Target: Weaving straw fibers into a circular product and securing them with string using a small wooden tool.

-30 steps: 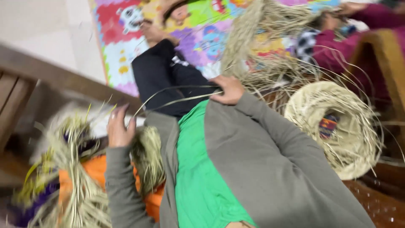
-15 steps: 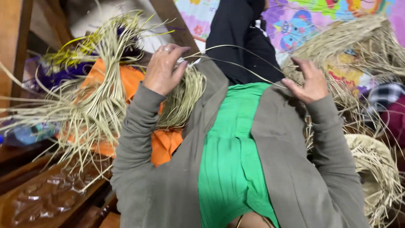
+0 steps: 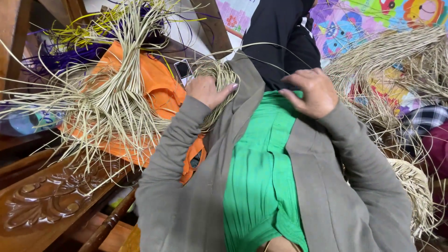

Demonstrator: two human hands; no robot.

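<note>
My left hand (image 3: 208,91) is closed around a coiled bundle of pale straw (image 3: 219,79) at my left side, next to an orange cloth (image 3: 158,93). My right hand (image 3: 313,91) rests over my lap by the green garment (image 3: 261,172), fingers curled and pinching a thin straw strand (image 3: 261,46) that arcs across from the bundle. Both arms wear grey sleeves.
A big spray of loose straw (image 3: 107,107) lies over the orange cloth on a carved wooden bench (image 3: 42,200). Purple and yellow dyed strands (image 3: 70,42) sit behind. More straw heaps (image 3: 396,60) and a woven straw round (image 3: 415,196) lie right, on a colourful mat (image 3: 364,18).
The view has swung; the straw pile on the left now fills more of the frame. My left hand has settled onto the coiled bundle, and my right hand has come inward over my lap.
</note>
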